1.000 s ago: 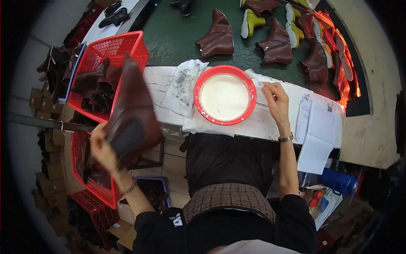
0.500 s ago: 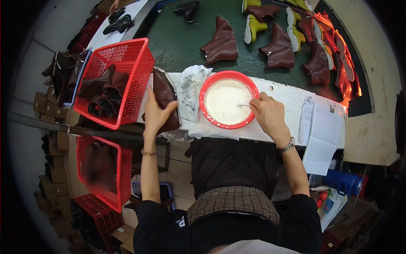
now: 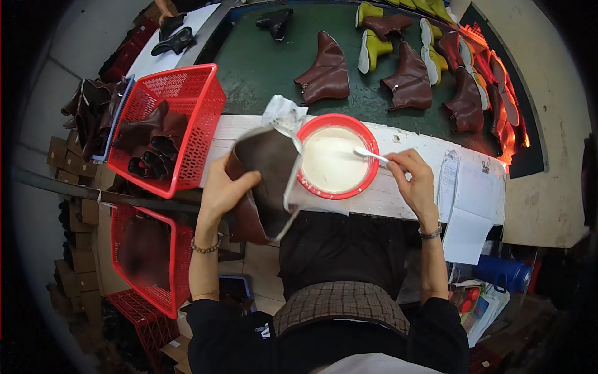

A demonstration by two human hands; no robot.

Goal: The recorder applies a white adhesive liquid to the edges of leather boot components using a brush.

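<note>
Lifts the brown boot (image 3: 269,171) now, gripped in left fingers (image 3: 249,181), leftward across the bowl (image 3: 336,194) from right fingers (image 3: 406,159) pinching a brush (image 3: 372,156)!

A blue flask (image 3: 498,272) is near white papers (image 3: 470,202), cardboard boxes (image 3: 82,258) far left.
</note>
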